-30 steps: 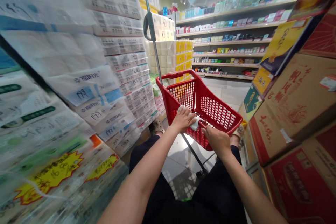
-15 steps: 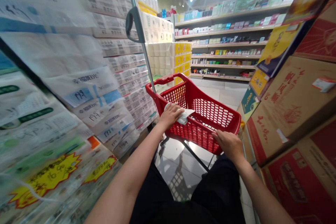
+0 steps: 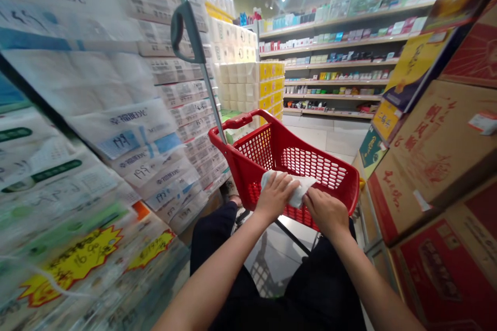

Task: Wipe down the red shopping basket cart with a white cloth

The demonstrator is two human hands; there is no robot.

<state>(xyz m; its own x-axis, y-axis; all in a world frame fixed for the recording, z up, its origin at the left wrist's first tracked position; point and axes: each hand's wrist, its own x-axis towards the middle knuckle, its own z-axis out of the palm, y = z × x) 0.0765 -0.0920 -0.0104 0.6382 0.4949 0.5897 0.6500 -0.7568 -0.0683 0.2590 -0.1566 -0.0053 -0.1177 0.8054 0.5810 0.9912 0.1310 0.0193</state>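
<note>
A red plastic basket (image 3: 314,165) with perforated sides rests on a dark metal frame between my knees. Over its near rim lies a white cloth (image 3: 301,191), with my left hand (image 3: 277,191) closed around it and pressing it to the rim. Just right of the cloth, my right hand (image 3: 325,209) grips the same rim, fingers curled over the edge and close to the cloth's end. A grey pole with a looped handle (image 3: 188,33) rises from the basket's left corner.
Stacked tissue packs (image 3: 128,129) stand close on the left. Cardboard cartons (image 3: 438,139) are piled close on the right. Yellow-and-white packs (image 3: 267,88) stand beyond the basket, and stocked shelves (image 3: 330,67) line the back.
My left hand has slid the cloth rightward along the rim, close to my right hand. My right hand has shifted slightly left. The basket and pole have turned a little to the left.
</note>
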